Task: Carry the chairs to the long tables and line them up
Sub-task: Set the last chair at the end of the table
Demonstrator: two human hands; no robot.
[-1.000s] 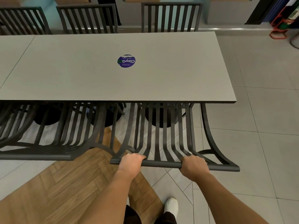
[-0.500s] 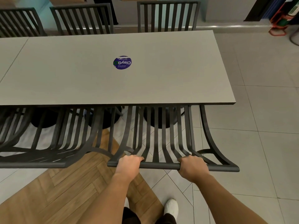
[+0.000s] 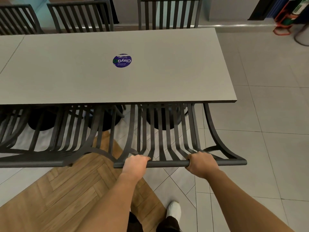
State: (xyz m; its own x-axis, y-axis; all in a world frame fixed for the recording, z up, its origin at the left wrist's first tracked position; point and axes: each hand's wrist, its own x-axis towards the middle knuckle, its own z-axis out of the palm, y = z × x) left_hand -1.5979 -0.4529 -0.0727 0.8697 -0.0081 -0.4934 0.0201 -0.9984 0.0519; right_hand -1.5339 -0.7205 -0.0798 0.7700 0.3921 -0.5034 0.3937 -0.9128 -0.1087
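A dark slatted metal chair (image 3: 167,139) stands at the near side of the long grey table (image 3: 167,77), its seat tucked under the table edge. My left hand (image 3: 134,164) grips the chair's top rail near its left end. My right hand (image 3: 201,163) grips the same rail further right. A second matching chair (image 3: 50,143) stands directly to the left, also pushed under the table, its top rail roughly level with the one I hold.
Three more dark chairs (image 3: 168,14) line the table's far side. A round blue sticker (image 3: 122,60) lies on the tabletop. Black table bases (image 3: 160,118) show under it. Red-framed items (image 3: 286,22) stand far right on the tiled floor.
The chair has slid slightly further under the table and closer to the left chair. Both hands keep their hold on the top rail.
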